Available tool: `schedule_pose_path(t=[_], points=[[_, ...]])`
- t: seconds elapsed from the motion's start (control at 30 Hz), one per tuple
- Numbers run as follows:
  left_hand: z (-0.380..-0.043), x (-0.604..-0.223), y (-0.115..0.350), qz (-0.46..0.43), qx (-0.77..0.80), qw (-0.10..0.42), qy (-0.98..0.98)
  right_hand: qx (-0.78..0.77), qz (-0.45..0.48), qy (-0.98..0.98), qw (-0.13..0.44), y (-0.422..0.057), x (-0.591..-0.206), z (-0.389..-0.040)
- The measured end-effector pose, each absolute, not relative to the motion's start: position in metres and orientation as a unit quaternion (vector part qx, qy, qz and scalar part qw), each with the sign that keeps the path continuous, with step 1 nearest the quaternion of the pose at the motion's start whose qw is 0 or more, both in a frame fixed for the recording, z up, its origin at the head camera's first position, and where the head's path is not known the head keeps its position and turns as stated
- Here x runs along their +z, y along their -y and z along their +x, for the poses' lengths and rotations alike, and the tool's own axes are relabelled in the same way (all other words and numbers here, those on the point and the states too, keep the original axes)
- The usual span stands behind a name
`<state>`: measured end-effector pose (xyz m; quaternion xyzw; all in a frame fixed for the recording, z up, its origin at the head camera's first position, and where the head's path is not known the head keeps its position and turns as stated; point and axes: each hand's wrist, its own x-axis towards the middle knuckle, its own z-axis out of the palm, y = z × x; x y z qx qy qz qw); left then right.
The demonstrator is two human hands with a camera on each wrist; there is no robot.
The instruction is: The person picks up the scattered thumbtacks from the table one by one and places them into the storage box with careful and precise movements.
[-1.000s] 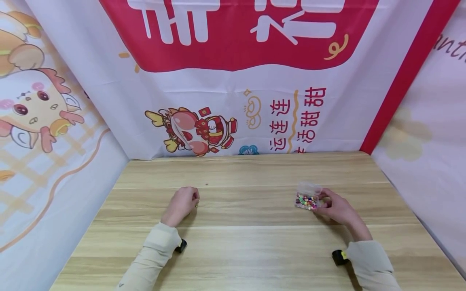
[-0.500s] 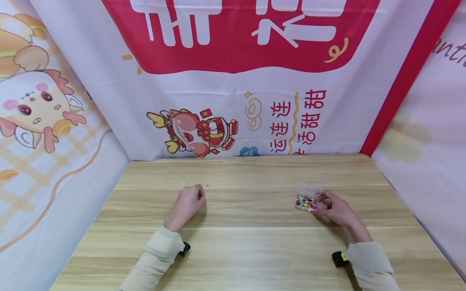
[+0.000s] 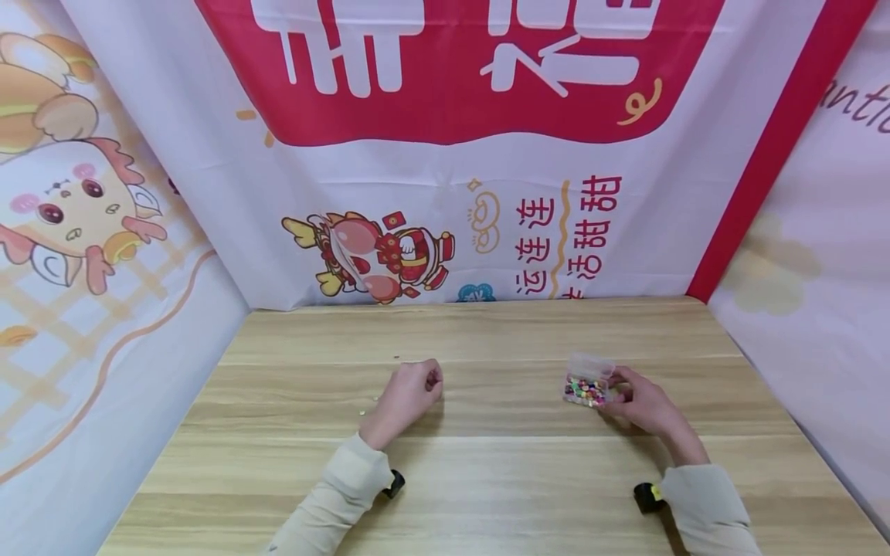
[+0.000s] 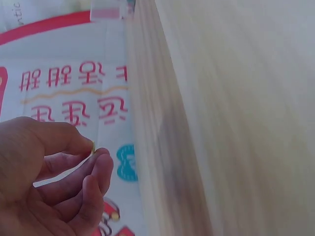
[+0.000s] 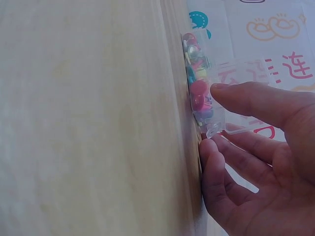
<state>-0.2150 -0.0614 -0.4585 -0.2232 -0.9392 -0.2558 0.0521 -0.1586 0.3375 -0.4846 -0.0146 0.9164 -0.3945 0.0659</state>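
Note:
My left hand is over the middle-left of the table, pinching a small yellow-green piece between thumb and fingertips; its shape is mostly hidden by the fingers. On the right, my right hand holds the side of a small clear plastic box, which sits on the table. The box's hinged lid stands up, open. Inside are many shiny, rounded, bead-like pieces in pink, red, yellow and teal. In the right wrist view the thumb lies along the box's side and the fingertips are down by its corner.
Two tiny pale pieces lie on the wood-grain table, left of the left hand. A small dark speck is further back. Printed cloth hangs along the table's back edge and both sides.
My left hand has moved right along the table with its pinched piece, uncovering two tiny pieces on the wood. The right hand and the box have stayed in place.

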Motion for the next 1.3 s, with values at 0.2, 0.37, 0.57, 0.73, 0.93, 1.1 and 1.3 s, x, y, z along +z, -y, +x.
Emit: schedule_pose_path(t=[0.2,0.37,0.57,0.73,0.93,1.1,1.3], points=[[-0.211,-0.464,0.033,-0.259,-0.265,0.048,0.927,-0.420,-0.018,-0.905,0.064,-0.336,-0.483,-0.156],[-0.210,-0.465,0.012,-0.274,-0.281,0.027,0.919,-0.421,-0.013,-0.905,0.066,-0.336,-0.480,-0.155],[-0.212,-0.466,-0.015,-0.297,-0.298,0.003,0.907,-0.419,-0.005,-0.905,0.071,-0.336,-0.481,-0.155],[-0.211,-0.469,-0.039,-0.328,-0.291,0.011,0.899,-0.418,-0.002,-0.905,0.076,-0.338,-0.483,-0.157],[-0.214,-0.471,-0.066,-0.351,-0.290,0.011,0.890,-0.417,-0.001,-0.906,0.077,-0.339,-0.484,-0.158],[-0.216,-0.473,-0.087,-0.362,-0.299,-0.003,0.883,-0.424,0.006,-0.902,0.080,-0.338,-0.485,-0.159],[-0.218,-0.476,-0.109,-0.375,-0.311,0.013,0.873,-0.434,0.000,-0.898,0.072,-0.338,-0.485,-0.158]])
